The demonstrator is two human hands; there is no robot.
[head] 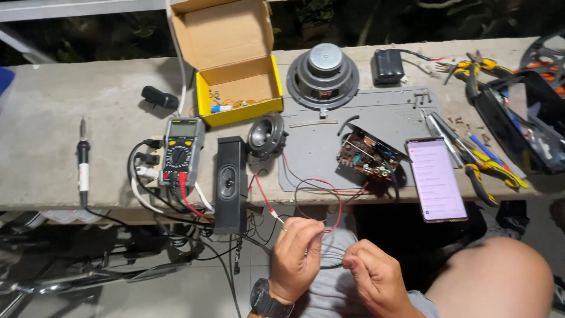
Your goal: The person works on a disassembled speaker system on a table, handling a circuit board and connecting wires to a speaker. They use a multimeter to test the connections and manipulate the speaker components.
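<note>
Both hands worked low, off the front edge of the desk, over the person's lap. The left hand pinched the red and black wire between thumb and fingertips, grip pressed together on the strands near their free end. The right hand, just beside it, had its fingers curled and closed; it appeared to nip the same wire lower down, though the contact itself was hidden. Holding it at two points probably kept the thin lead taut and steady.

The wire looked slim and twisted. It looped up and away from the left grip and ran back to the circuit board, which lay tilted on the grey mat ahead of the right hand.

Directly ahead of the left grip stood a black bar speaker, face up. Beyond that was a small tweeter, and to its left a multimeter with leads plugged in, within easy reach. A smartphone lay lit ahead and right of the right hand, presumably for reference. Far off to the left lay a soldering iron, well apart. Pliers rested right of the phone.
</note>
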